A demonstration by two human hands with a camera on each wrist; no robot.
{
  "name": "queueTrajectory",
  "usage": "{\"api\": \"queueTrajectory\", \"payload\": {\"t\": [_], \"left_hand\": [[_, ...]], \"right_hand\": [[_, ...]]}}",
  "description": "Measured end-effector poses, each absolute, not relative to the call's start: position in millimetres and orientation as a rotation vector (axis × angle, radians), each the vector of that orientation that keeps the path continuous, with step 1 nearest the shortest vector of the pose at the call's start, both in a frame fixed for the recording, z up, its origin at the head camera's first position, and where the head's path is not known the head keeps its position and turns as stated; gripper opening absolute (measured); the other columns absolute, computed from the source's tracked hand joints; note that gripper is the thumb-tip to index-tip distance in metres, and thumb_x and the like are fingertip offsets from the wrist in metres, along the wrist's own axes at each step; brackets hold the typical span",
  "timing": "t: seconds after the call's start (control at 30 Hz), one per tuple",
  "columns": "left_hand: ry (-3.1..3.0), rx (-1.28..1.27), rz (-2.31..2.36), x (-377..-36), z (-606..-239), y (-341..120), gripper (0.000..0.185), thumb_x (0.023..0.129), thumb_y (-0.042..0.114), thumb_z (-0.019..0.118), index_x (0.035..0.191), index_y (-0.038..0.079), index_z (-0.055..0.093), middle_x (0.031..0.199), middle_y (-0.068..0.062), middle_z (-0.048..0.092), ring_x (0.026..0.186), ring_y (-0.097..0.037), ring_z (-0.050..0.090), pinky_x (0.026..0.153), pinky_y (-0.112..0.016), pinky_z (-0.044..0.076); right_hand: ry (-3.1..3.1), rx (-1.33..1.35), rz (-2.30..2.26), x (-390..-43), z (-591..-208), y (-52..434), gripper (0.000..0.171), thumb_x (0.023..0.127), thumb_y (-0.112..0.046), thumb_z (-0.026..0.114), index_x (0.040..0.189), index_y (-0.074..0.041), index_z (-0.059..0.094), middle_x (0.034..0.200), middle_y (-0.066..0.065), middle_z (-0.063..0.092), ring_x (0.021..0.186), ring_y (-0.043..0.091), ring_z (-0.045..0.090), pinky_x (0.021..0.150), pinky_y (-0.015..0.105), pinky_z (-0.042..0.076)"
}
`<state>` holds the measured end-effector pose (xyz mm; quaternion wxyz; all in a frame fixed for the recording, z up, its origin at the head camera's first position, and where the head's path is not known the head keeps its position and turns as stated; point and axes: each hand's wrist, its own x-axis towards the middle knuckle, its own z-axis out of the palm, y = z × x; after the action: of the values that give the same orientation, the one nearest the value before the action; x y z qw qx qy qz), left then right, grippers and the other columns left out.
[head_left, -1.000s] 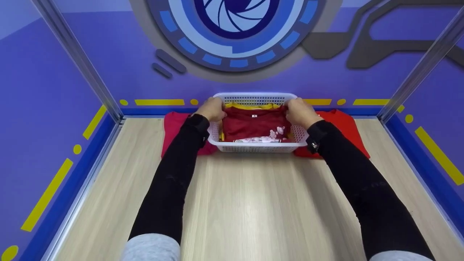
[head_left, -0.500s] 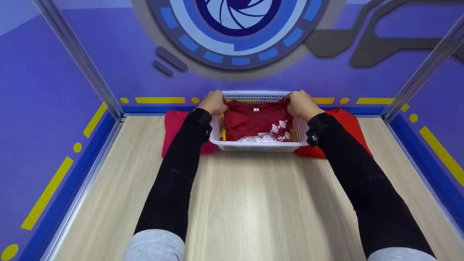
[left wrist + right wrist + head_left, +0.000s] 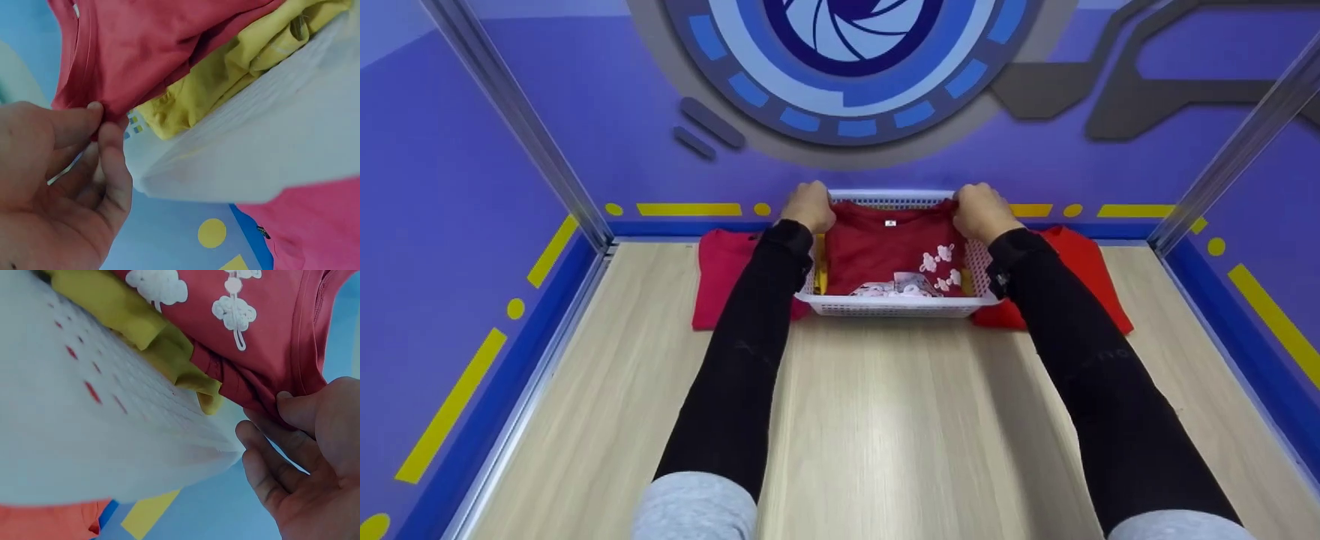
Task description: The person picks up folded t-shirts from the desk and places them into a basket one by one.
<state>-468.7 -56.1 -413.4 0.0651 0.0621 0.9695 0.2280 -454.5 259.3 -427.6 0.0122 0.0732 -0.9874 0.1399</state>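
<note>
Dark red shirt (image 3: 894, 247) is lying over the white basket (image 3: 897, 304), far shoulders level across it; your left hand (image 3: 808, 208) and right hand (image 3: 979, 211) are equally near. Left wrist: thumb and forefinger (image 3: 76, 121) are pinching its corner. Right wrist: your fingers (image 3: 301, 410) are pinching the opposite corner, above the yellow garment (image 3: 169, 343).

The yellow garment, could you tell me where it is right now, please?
In the white basket at the table's far edge, the yellow garment lies under the dark red shirt, showing along the basket's left side.
</note>
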Motion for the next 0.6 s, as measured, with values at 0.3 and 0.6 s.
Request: {"api": "queueTrajectory", "payload": {"t": [0.3, 0.6], "left_hand": [[3.024, 0.068, 0.664, -478.4, -425.4, -43.4, 0.020, 0.101, 0.009, 0.068, 0.119, 0.002, 0.075, 0.140, -0.020, 0.073, 0.124, -0.033, 0.071, 0.104, -0.045, 0.059], [3.060, 0.032, 0.673, -484.5, -435.3, -37.9, 0.020, 0.102, 0.010, 0.067, 0.116, 0.003, 0.078, 0.140, -0.021, 0.074, 0.129, -0.037, 0.071, 0.112, -0.047, 0.057]], "right_hand": [[-3.067, 0.179, 0.491, -468.5, -431.4, 258.7, 0.028, 0.098, -0.003, 0.057, 0.114, 0.012, 0.074, 0.129, 0.042, 0.068, 0.120, 0.056, 0.067, 0.106, 0.062, 0.054], [-3.057, 0.151, 0.437, -501.9, -458.1, 266.4, 0.027, 0.093, -0.007, 0.064, 0.111, 0.010, 0.075, 0.125, 0.040, 0.070, 0.115, 0.056, 0.068, 0.103, 0.065, 0.056]]}}
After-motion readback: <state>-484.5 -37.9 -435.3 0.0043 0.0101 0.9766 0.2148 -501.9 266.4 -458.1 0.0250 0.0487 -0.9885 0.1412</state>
